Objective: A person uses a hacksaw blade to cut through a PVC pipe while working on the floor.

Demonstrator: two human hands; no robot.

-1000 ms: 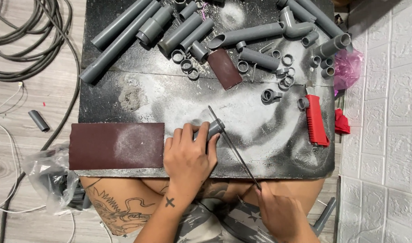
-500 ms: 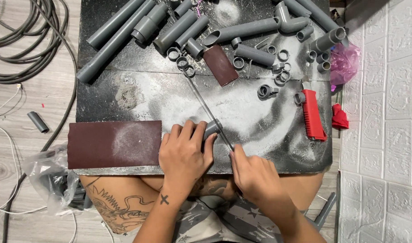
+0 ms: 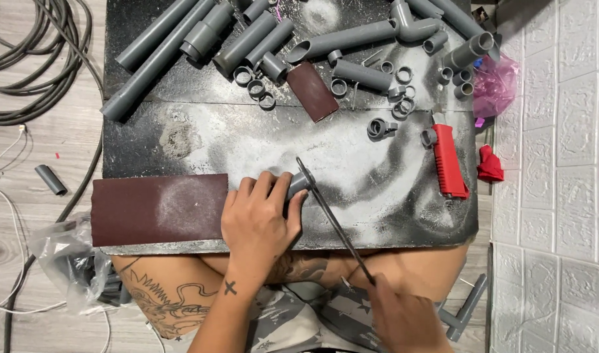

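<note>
Looking past the hands first, the dusty black board (image 3: pixel 404 196) is pretty crowded: a sheet of dark red sandpaper (image 3: pixel 159 208) lies flat just left of the left hand (image 3: pixel 259 225), a smaller sandpaper scrap (image 3: pixel 312 91) sits up ahead of it, and beyond that is a heap of long grey pipes (image 3: pixel 161 55) plus loose cut rings (image 3: pixel 255 85). A red-handled tool (image 3: pixel 449 160) lies off to the right, well clear of both hands, and a coil of black cable (image 3: pixel 28 62) is on the floor far left. Nothing really blocks the cut itself. The short grey pipe piece (image 3: pixel 300 182) is stubby, dull grey, lying on its side right under the left hand's fingertips, poking out to the right of them. Left hand is clamped down over it, fingers curled, pinning it to the board. Right hand (image 3: pixel 404 317) is closed around the near end of a thin hacksaw blade (image 3: pixel 332 219), which runs diagonally across the pipe piece's end. Compared with half a second ago, the right hand has pulled back toward the body and the blade has slid back with it, while the left hand hasn't budged.
</note>
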